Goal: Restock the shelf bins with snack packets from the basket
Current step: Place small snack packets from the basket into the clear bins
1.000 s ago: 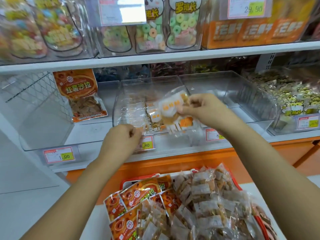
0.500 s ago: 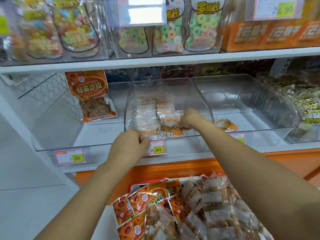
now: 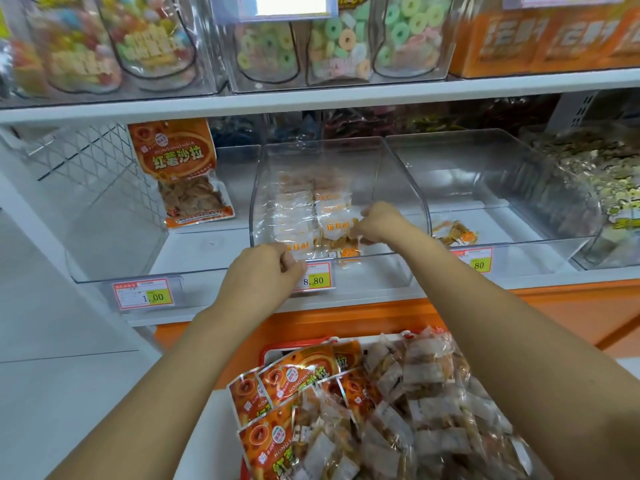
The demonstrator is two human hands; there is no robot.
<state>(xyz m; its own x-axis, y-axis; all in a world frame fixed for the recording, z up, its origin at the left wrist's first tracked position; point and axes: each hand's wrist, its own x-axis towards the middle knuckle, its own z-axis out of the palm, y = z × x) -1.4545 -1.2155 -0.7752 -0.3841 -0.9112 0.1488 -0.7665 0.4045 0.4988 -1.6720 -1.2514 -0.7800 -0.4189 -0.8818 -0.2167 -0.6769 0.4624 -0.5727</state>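
A clear middle bin [image 3: 398, 174] on the shelf holds several white-and-orange snack packets [image 3: 294, 216]. My right hand [image 3: 379, 223] is inside this bin, low at its front, fingers curled on a packet [image 3: 337, 226] lying on the others. My left hand [image 3: 263, 275] grips the bin's front rim beside the 8.80 price tag [image 3: 317, 278]. Below, the red basket [image 3: 273, 351] is piled with orange packets [image 3: 294, 375] and clear-wrapped packets [image 3: 426, 393].
The left bin [image 3: 114, 265] holds one upright orange packet [image 3: 180, 168]. In the right bin [image 3: 502, 174] lies one small packet [image 3: 457, 233]. Further right stands a full bin [image 3: 606, 202]. An upper shelf [image 3: 311, 98] carries candy jars overhead.
My right hand carried a packet from above the bin's front down into the middle bin and now rests low among the packets. My left hand stayed at the front rim.
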